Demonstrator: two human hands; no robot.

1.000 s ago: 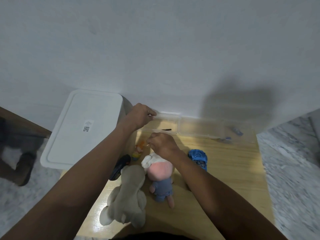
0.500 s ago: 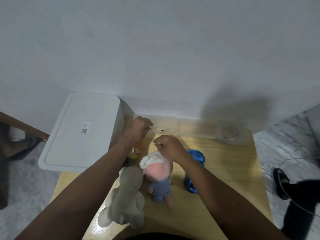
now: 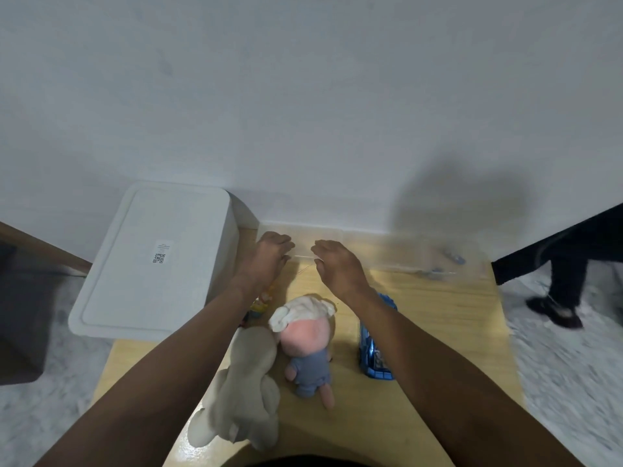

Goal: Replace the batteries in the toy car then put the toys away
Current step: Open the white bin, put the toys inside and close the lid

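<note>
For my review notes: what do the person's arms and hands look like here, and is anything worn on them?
Both forearms are bare as far as the frame shows, with no sleeves in view. The left hand and right hand wear no gloves. No watch, bracelet or ring is visible on either, though motion blur could hide something small. No markings show.

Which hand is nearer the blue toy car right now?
Right. The right hand is just beyond the blue toy car; the left hand is farther off, across the pink plush.
</note>
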